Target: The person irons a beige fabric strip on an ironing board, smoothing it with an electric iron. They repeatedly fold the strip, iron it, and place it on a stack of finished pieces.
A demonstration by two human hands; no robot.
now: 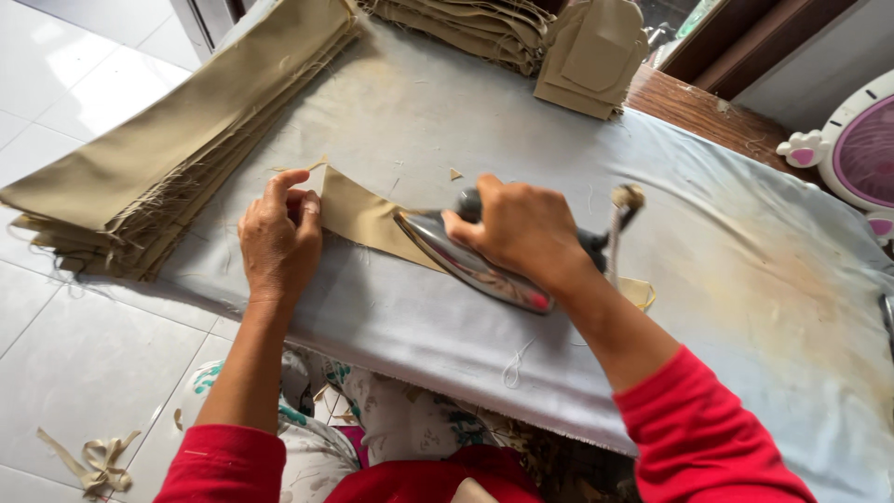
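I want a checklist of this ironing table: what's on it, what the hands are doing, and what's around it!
Surface: padded table under a grey, stained cloth.
Job's things: iron lying on a tan fabric piece.
Clutter: long tan fabric stack at left edge; folded tan stacks and pocket-shaped pieces at far edge; loose threads.
Hands: left hand presses the fabric piece's end flat; right hand grips the iron's handle.
Cables: iron's cord runs up from its rear.
Surroundings: white tiled floor with fabric scraps; pink-and-white fan at right.
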